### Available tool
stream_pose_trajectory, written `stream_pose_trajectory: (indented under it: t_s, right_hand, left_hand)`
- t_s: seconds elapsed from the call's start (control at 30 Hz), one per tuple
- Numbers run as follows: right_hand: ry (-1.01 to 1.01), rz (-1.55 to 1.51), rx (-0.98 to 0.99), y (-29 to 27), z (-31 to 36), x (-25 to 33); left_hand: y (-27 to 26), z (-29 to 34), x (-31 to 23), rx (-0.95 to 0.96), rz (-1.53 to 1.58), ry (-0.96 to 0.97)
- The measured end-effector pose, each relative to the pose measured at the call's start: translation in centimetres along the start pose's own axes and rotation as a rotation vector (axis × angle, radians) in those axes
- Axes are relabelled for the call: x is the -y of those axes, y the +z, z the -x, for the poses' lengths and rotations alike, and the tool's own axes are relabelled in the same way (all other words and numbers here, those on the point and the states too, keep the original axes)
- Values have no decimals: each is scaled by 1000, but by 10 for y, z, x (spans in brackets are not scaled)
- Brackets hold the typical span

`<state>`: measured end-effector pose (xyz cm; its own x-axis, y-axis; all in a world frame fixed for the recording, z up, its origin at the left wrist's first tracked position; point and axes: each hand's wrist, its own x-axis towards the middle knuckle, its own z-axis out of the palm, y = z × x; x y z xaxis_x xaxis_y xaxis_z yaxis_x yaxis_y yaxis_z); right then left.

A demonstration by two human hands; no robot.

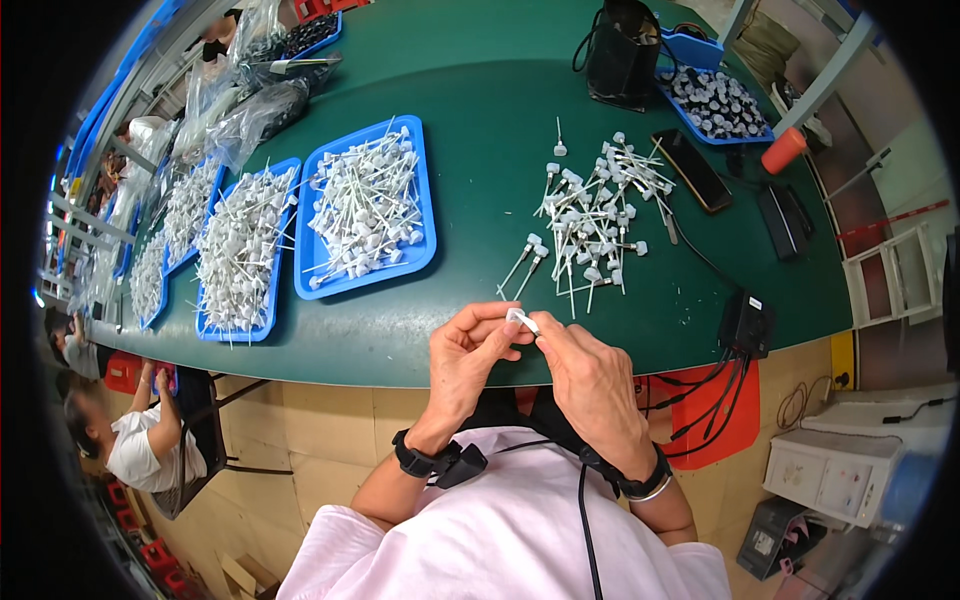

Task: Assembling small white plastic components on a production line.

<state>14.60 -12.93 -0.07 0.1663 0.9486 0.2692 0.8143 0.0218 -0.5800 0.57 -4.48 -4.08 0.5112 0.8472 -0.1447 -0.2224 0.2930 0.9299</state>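
Close to the table's front edge, my left hand (468,352) pinches a small white plastic piece (518,317) with a cap-like end. My right hand (592,378) meets it there, its thumb and forefinger closed on the piece's other end. Something thin and dark shows at the right fingertips, too small to name. Just beyond the hands lies a loose pile of white-capped pieces with thin stems (598,212). To the left, a blue tray (428,225) is heaped with similar stemmed pieces.
More filled blue trays (268,325) stand farther left, near clear plastic bags (245,115). At the right are a phone (692,172), an orange-red cylinder (783,150), a black cable box (746,322) and a tray of black-and-clear parts (715,105). A black bag (622,55) stands behind. Another person (150,445) sits at left.
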Motion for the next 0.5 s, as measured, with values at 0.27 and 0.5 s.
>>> stream_pose_trajectory:
  t_s: [0.27,0.5]
  right_hand:
    - [4,-68,-3,0,0,-4]
    - [111,-356,138,-7,-7,-14]
  left_hand:
    - [-2,1,1,4,-36,12]
    - [-4,1,2,-44,-98,54]
